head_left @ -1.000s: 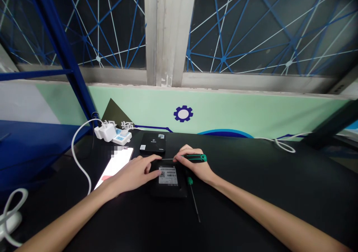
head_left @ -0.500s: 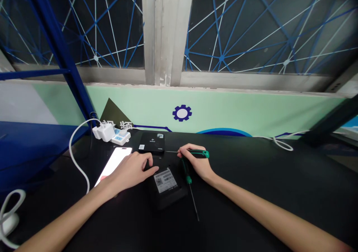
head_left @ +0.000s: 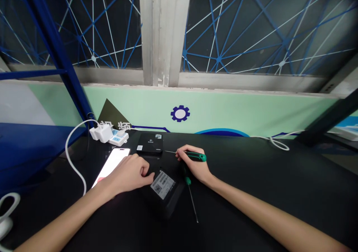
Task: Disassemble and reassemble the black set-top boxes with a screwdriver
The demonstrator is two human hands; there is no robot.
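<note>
My right hand (head_left: 192, 162) grips a green-and-black screwdriver (head_left: 197, 156), its thin shaft pointing left. Under and in front of that hand lies a second screwdriver (head_left: 188, 180) with a green-and-black handle, its upper end partly hidden, its shaft toward me. My left hand (head_left: 132, 174) has bent fingers, the thumb apart from them and at the upper left edge of a black box-shaped device (head_left: 171, 199); whether it touches is unclear. A white printed label (head_left: 163, 185) covers part of the device's top. Behind it rests a flat black box (head_left: 150, 144) with small stickers.
A phone with a bright screen (head_left: 113, 160) lies partly under my left forearm. Behind it are a white power strip (head_left: 119, 137) and a plugged-in adapter (head_left: 102, 132) with a white cable (head_left: 68, 151). Another white cable (head_left: 278, 143) lies along the wall at right.
The labelled black device has turned on the table, its label now slanting down to the right. My left hand has shifted slightly left and curled more. My right hand still holds the screwdriver.
</note>
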